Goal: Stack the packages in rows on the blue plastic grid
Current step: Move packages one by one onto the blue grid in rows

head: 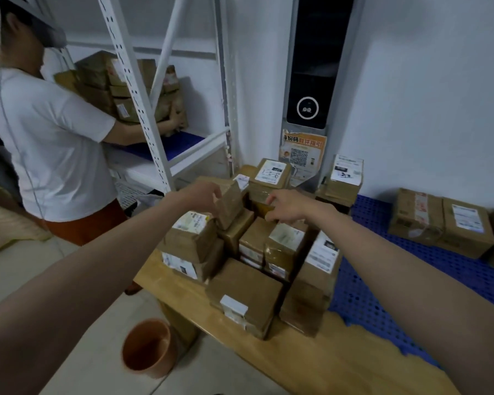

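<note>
Gripped: left hand curls round a tilted brown package at its top edge; right hand pinches the rim of a taped package just beside it, both at the far side of the heap.
Cardboard packages, piled on a wooden bench left of the blue plastic grid; boxy, stiff, matt, glossy tape and paper labels. Judged light; tape likely slippery, so hold by corners and edges. Two boxes already sit on the grid, far right.

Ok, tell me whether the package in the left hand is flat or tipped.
Tipped. The left hand grips the package at its top edge, and it leans at an angle against the pile.
</note>
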